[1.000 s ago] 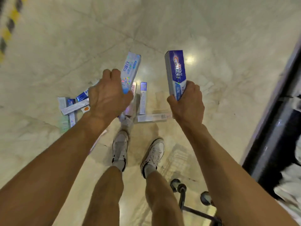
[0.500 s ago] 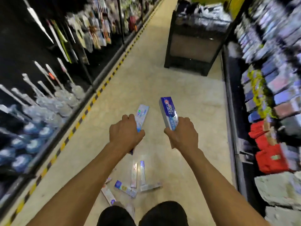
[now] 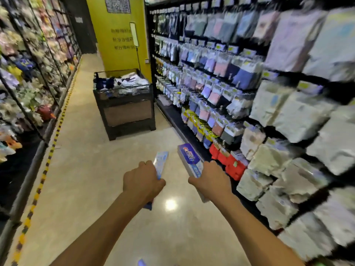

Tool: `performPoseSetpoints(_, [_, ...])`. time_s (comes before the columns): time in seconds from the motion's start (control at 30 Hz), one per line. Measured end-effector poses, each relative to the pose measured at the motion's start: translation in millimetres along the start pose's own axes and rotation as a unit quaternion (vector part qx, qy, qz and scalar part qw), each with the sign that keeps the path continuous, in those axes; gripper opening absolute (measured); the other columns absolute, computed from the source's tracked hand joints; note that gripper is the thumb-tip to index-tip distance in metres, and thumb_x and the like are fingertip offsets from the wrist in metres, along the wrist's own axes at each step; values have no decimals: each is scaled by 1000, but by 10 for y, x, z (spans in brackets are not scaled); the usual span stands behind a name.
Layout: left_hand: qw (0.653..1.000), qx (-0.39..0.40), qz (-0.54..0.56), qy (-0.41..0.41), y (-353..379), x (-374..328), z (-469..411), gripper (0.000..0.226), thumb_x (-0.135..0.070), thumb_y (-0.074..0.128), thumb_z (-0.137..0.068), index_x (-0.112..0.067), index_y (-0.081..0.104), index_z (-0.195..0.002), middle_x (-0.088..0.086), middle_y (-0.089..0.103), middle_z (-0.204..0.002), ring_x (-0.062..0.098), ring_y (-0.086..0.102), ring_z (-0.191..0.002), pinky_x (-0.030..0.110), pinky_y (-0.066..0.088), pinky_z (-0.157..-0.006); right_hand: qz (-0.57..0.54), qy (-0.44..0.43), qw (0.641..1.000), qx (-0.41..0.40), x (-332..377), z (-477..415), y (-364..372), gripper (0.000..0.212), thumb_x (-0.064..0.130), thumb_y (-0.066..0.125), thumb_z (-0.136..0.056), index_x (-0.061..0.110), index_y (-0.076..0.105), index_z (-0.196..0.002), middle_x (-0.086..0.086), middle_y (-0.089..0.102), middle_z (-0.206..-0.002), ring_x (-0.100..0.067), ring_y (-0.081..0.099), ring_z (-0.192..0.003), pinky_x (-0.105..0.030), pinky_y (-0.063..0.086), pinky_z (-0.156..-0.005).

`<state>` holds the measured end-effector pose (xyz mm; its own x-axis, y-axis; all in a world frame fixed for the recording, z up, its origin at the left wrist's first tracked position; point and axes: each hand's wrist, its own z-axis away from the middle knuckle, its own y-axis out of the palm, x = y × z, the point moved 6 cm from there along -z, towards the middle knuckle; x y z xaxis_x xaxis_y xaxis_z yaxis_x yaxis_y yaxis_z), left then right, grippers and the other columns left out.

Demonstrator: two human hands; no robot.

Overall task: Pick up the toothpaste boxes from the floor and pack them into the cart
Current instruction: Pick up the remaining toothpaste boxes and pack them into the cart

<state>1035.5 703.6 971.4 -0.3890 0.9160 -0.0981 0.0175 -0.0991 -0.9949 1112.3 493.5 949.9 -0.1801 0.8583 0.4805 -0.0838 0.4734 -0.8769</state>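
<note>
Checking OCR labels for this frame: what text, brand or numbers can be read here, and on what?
Nothing reads cleanly.
yellow wall: rows of pale characters, too blurred to read.
poster above it: dense pattern, no legible words.
blue box in the right hand: red-and-white logo, blurred.
pale box in the left hand: print blurred.
shelf tags: too small.

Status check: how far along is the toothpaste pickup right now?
Done: two boxes are off the glossy beige floor. In hand: the left hand grips a pale blue-and-white toothpaste box; the right hand grips a dark blue toothpaste box. Left: neither is packed, no cart in view, and a blue shape at the bottom edge may be another box.
</note>
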Motion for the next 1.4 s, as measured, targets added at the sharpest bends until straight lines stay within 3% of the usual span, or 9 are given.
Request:
performPoseSetpoints(0.1, [995, -1, 21, 96, 112, -660, 53, 40, -56, 56, -82, -23, 49, -104, -4, 55, -95, 18, 60, -75, 33, 54, -72, 15, 97, 994, -39, -701, 446, -354, 56, 60, 69, -72, 22, 54, -110, 0, 52, -107, -24, 59, -98, -34, 48, -72])
performPoseSetpoints(0.43, [920, 37, 57, 387, 633, -3183, 1432, 40, -60, 54, -89, -22, 44, -97, -1, 55, -103, 25, 61, -95, 33, 45, -68, 10, 352, 918, -180, -2932, 2681, -1349, 44, 54, 69, -78, 23, 54, -106, -2, 54, -100, -23, 56, -85, -31, 44, -64])
performPoseSetpoints(0.53, [897, 64, 66, 433, 775, -3788, 1995, 36, -54, 55, -88, -21, 47, -100, -1, 54, -96, 22, 58, -79, 31, 47, -63, -4, 408, 888, -210, -3454, 3313, -1519, 52, 63, 65, -75, 22, 55, -106, -2, 56, -101, -20, 58, -83, -31, 45, -62])
performPoseSetpoints(0.67, [872, 101, 65, 475, 1058, -4507, 2700, 40, -57, 52, -86, -23, 49, -107, -2, 60, -90, 19, 60, -71, 31, 52, -63, 4, 467, 856, -223, -4065, 4082, -1709, 47, 57, 69, -78, 22, 57, -107, 0, 51, -100, -22, 59, -91, -31, 44, -66])
performPoseSetpoints(0.8, [855, 131, 51, 500, 1342, -5059, 3344, 47, -61, 53, -89, -22, 48, -114, -1, 59, -105, 20, 57, -79, 30, 44, -64, 8, 524, 822, -223, -4615, 4810, -1806, 41, 55, 69, -80, 25, 52, -103, 1, 54, -103, -19, 59, -92, -32, 47, -68])
performPoseSetpoints(0.97, [842, 200, 61, 497, 1815, -5614, 3776, 47, -65, 47, -77, -25, 50, -101, -4, 61, -88, 21, 59, -74, 32, 53, -68, 5, 583, 784, -214, -5200, 5483, -1844, 45, 54, 69, -82, 22, 56, -111, 1, 50, -101, -20, 56, -89, -32, 47, -68])
performPoseSetpoints(1.1, [832, 229, 34, 504, 2140, -6002, 3959, 50, -62, 51, -82, -20, 51, -109, 2, 65, -100, 26, 64, -87, 34, 53, -72, -17, 619, 755, -214, -5643, 5752, -1752, 52, 62, 58, -74, 22, 54, -107, 1, 51, -101, -23, 57, -99, -36, 52, -76])
performPoseSetpoints(1.27, [815, 242, 5, 526, 2885, -6538, 4125, 51, -61, 52, -84, -18, 50, -111, 4, 63, -112, 27, 64, -99, 33, 50, -75, -18, 666, 707, -236, -6268, 5977, -1380, 46, 60, 66, -82, 23, 51, -104, 5, 46, -94, -18, 50, -86, -33, 45, -64])
performPoseSetpoints(1.4, [814, 268, -31, 515, 3667, -6891, 4259, 70, -62, 58, -86, -12, 45, -133, 6, 57, -126, 28, 62, -109, 35, 48, -79, -42, 678, 698, -229, -6889, 6072, -846, 48, 64, 62, -81, 21, 53, -101, 0, 54, -95, -21, 54, -89, -37, 51, -68])
